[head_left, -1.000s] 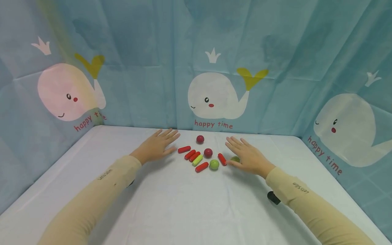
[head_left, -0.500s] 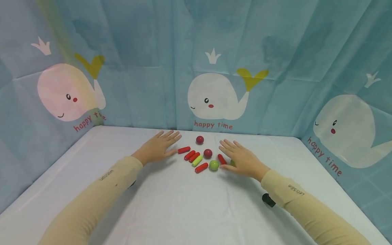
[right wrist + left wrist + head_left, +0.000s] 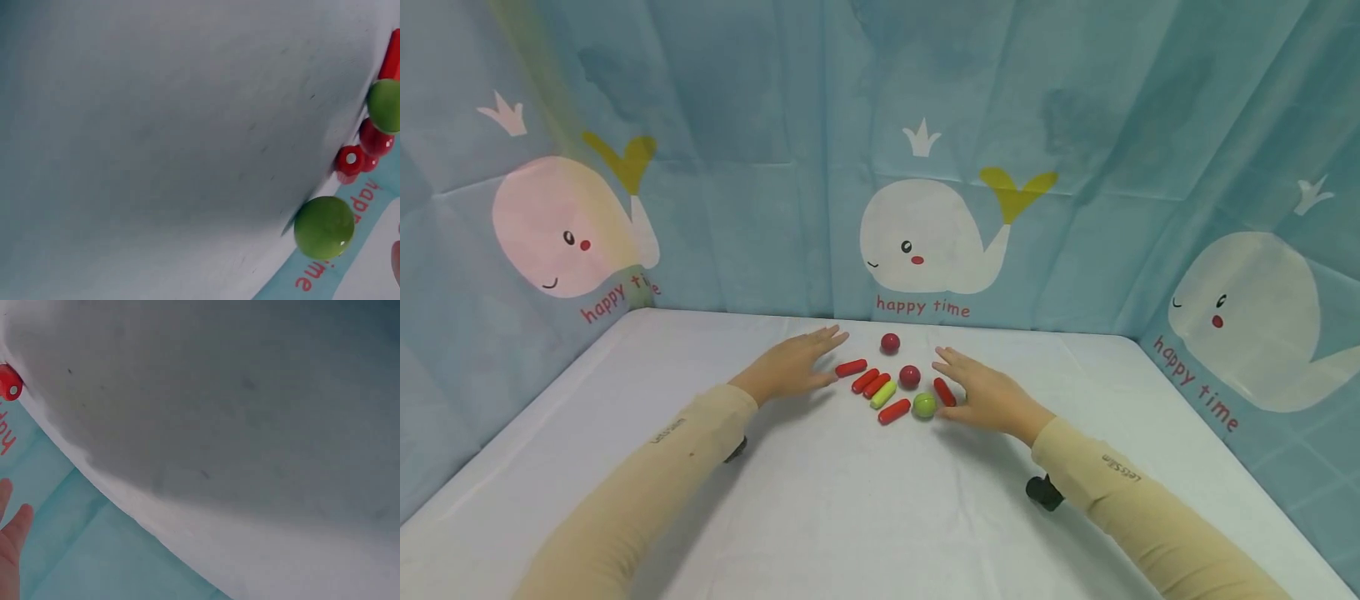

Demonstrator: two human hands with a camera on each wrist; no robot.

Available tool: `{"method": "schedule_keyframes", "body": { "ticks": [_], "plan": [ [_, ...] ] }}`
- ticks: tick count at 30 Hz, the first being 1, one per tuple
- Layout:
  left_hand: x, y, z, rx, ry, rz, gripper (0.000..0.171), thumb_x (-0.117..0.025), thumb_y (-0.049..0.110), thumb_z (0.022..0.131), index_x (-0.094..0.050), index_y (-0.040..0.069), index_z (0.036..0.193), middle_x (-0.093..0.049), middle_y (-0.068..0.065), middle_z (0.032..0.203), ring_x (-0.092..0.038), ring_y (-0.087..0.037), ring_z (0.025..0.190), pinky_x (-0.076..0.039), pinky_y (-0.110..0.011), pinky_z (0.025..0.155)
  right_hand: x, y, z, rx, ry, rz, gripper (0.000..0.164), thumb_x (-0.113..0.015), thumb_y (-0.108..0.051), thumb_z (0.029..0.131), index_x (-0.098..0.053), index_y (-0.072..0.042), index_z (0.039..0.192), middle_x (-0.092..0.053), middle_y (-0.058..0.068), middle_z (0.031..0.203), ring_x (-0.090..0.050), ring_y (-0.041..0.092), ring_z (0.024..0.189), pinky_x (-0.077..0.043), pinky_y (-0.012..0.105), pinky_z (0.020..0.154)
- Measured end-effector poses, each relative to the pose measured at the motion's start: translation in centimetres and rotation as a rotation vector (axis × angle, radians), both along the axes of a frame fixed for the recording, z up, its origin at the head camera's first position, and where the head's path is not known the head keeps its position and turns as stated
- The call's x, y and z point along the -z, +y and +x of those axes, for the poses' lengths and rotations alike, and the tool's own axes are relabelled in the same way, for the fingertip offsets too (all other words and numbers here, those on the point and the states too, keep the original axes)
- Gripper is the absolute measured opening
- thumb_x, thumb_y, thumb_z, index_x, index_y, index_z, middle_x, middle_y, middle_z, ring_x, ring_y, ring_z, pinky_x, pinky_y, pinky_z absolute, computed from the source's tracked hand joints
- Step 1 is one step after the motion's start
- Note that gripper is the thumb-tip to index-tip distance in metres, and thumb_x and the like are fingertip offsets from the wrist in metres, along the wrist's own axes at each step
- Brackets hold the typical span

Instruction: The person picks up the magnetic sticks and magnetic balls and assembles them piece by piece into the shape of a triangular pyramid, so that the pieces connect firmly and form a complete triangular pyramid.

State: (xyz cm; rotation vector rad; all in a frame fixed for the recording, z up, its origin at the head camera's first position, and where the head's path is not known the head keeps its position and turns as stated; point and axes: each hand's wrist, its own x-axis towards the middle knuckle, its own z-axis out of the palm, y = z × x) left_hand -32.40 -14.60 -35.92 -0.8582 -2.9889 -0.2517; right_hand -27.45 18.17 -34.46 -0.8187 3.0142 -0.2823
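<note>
My left hand point(image 3: 790, 365) hovers at the left of a small cluster on the table, its fingers stretched out and holding nothing. Its thumb tip is right by a red sausage-shaped piece point(image 3: 851, 367). On the other side my right hand point(image 3: 995, 395) spreads its fingers, also with nothing in its grasp. A red sausage-shaped piece point(image 3: 944, 392) and a green ball point(image 3: 924, 406) lie close to its thumb. Another green ball point(image 3: 324, 227) shows in the right wrist view; the right hand mostly hides it from the head view. Two dark red balls point(image 3: 910, 377) point(image 3: 890, 343) lie between the hands.
Several more red sausage-shaped pieces point(image 3: 894, 411) and a yellow-green one point(image 3: 883, 394) lie mid-cluster on the white cloth point(image 3: 850, 517). A blue curtain point(image 3: 760, 233) printed with whales closes off the table's back and sides. A dark wrist device point(image 3: 1044, 492) sits under the right sleeve.
My right hand has shifted left, covering the farther green ball. My left hand has edged right. Both hands have rolled from palm-down toward palms facing inward. The pieces on the table lie unchanged.
</note>
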Motion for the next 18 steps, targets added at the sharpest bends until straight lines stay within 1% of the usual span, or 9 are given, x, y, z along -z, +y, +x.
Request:
{"method": "schedule_keyframes", "body": {
  "ticks": [3,7,10,15,18],
  "plan": [
    [0.0,0.3,-0.3,-0.058,-0.073,0.105,0.078,-0.066,0.039,0.093,-0.027,0.022,0.158,-0.032,-0.011,0.162,-0.036,-0.033,0.147,-0.036,-0.054,0.115,0.0,-0.3,0.0,0.021,-0.040,-0.068,0.074,-0.079,-0.035,0.084,-0.049,-0.011,0.147,-0.035,0.009,0.161,-0.035,0.032,0.148,-0.040,0.053,0.111],
    [0.2,0.5,-0.8,-0.170,-0.176,0.232,0.079,-0.068,0.042,0.091,-0.027,0.029,0.158,-0.039,-0.013,0.159,-0.039,-0.037,0.144,-0.037,-0.059,0.112,0.0,-0.6,0.0,0.037,-0.092,-0.141,0.073,-0.080,-0.033,0.083,-0.050,-0.011,0.146,-0.038,0.009,0.159,-0.039,0.033,0.146,-0.042,0.052,0.110],
    [0.3,0.5,-1.3,-0.226,-0.227,0.293,0.078,-0.068,0.042,0.090,-0.030,0.029,0.156,-0.044,-0.015,0.154,-0.042,-0.037,0.141,-0.040,-0.062,0.109,0.1,-0.8,0.0,0.055,-0.128,-0.189,0.073,-0.081,-0.031,0.083,-0.050,-0.012,0.146,-0.040,0.008,0.159,-0.040,0.033,0.145,-0.042,0.052,0.110],
    [0.3,0.5,-1.7,-0.239,-0.281,0.375,0.076,-0.071,0.038,0.088,-0.038,0.021,0.153,-0.053,-0.016,0.146,-0.050,-0.035,0.134,-0.047,-0.058,0.103,0.2,-0.9,-0.1,0.102,-0.157,-0.243,0.071,-0.081,-0.032,0.082,-0.052,-0.012,0.144,-0.045,0.009,0.155,-0.040,0.034,0.144,-0.041,0.055,0.110],
    [0.2,0.6,-1.8,-0.246,-0.308,0.406,0.073,-0.072,0.036,0.087,-0.042,0.016,0.150,-0.056,-0.016,0.142,-0.054,-0.034,0.130,-0.050,-0.054,0.101,0.3,-1.0,-0.2,0.130,-0.177,-0.290,0.069,-0.081,-0.032,0.083,-0.054,-0.012,0.143,-0.049,0.010,0.152,-0.046,0.037,0.139,-0.045,0.054,0.107]
  ]
}}
